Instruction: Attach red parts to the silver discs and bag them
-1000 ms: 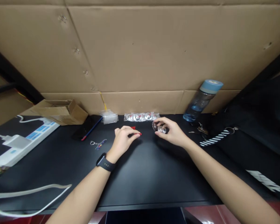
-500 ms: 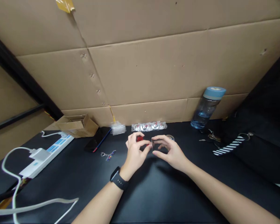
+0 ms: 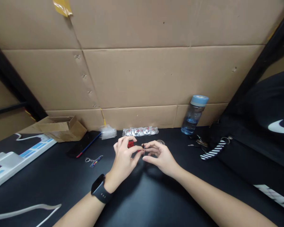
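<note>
I am logging even overhead light on the brown cardboard wall (image 3: pixel 142 78); the matte black tabletop (image 3: pixel 156 198) is reading dim, shadow pooling beneath left hand (image 3: pixel 123 156) and right hand (image 3: pixel 160 156). Edges are bowing; small red part (image 3: pixel 130 144) and thin disc (image 3: pixel 144 148) are smearing.

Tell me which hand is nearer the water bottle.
Right. The right hand, pinching a small disc, sits left of the water bottle; the left hand, holding a red piece, is farther left.

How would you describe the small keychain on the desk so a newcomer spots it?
On the black desk below the cardboard wall, find the left hand wearing a watch. Just left of it lies the keychain: a silver ring with a small blue-and-red charm, lying alone, nearer than the dark phone.
</note>
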Available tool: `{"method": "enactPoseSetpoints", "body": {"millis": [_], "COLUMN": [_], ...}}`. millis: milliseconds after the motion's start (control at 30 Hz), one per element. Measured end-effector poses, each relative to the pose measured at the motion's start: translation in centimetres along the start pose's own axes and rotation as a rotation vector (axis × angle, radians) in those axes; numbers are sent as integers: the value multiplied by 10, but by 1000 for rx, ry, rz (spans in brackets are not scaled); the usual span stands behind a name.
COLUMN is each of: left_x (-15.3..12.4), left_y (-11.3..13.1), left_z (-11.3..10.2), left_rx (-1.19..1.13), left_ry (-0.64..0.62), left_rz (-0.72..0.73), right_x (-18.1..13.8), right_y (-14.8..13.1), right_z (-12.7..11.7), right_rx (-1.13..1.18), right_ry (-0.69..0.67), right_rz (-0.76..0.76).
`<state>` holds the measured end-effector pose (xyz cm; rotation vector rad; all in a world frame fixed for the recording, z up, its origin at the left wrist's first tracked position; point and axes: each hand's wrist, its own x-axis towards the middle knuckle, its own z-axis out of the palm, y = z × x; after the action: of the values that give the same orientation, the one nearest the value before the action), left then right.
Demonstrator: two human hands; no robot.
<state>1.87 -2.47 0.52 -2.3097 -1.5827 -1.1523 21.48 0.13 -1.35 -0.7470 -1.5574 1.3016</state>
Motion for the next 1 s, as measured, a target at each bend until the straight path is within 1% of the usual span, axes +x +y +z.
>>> {"method": "enactPoseSetpoints", "body": {"millis": [100,167,267,400,500,600,667,767,867,933,1000], "left_x": [0,0,0,0,1,1,1,-1,-3,-1,3], "left_y": [-1,-1,-1,1,3,2,1,-2,-5,-9,-17], "left_z": [0,0,1,1,0,0,2,6,10,9,6], "left_rx": [33,34,9,-44,-87,-183,-234,-193,-120,-112,-109], "left_ry": [31,52,64,36,-27,-77,-142,-283,-377,-409,-386], "left_rz": [37,40,26,17,0,-96,-123,-52,2,31,28], "right_x": [2,4,5,4,2,0,-2,-2,0,1,1], "right_y": [0,-1,-5,-9,-14,-18,-19,-19,-19,-19,-20], "right_z": [-2,-4,-6,-7,-9,-10,-11,-13,-16,-19,-22], "right_rx": [48,30,-73,-305,-504,-721,-829,-901,-923,-936,-952], "right_ry": [-38,-61,-61,-30,-64,-100,-121,-142,-131,-148,-195], "right_rz": [64,79,23,-91,-163,-294,-356,-376,-369,-365,-367]}}
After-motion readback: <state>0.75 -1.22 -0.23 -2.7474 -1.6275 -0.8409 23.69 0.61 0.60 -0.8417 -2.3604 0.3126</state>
